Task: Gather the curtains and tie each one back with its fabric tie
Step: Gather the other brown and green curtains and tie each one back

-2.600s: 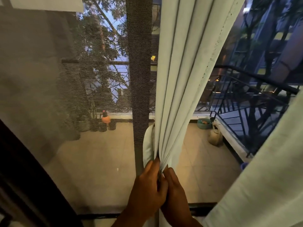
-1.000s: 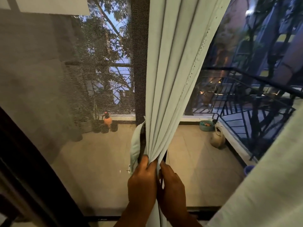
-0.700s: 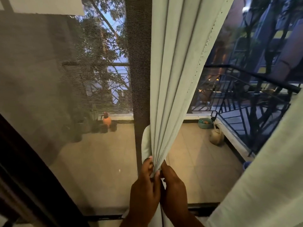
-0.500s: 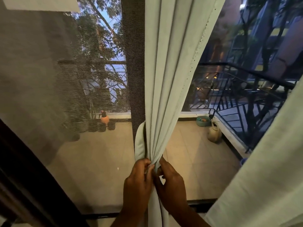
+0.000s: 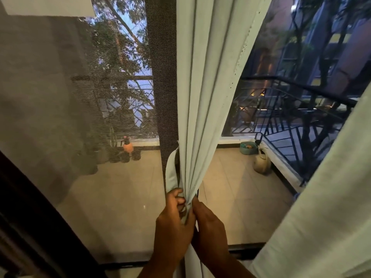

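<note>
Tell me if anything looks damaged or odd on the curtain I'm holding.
The gathered curtain has small dark specks dotted down its right hem, about; whether holes or stains is unclear. Both hands, left hand and right hand, grip it normally.

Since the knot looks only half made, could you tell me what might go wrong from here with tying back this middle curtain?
1. Both the left hand and right hand pinch the gathered curtain at one narrow point; if either grip loosens, the pleats may spread again.
2. The fabric tie loops loosely behind the bundle, so it could slip down before it is tightened.
3. The second curtain hangs ungathered at the right and may swing into the work.
</note>
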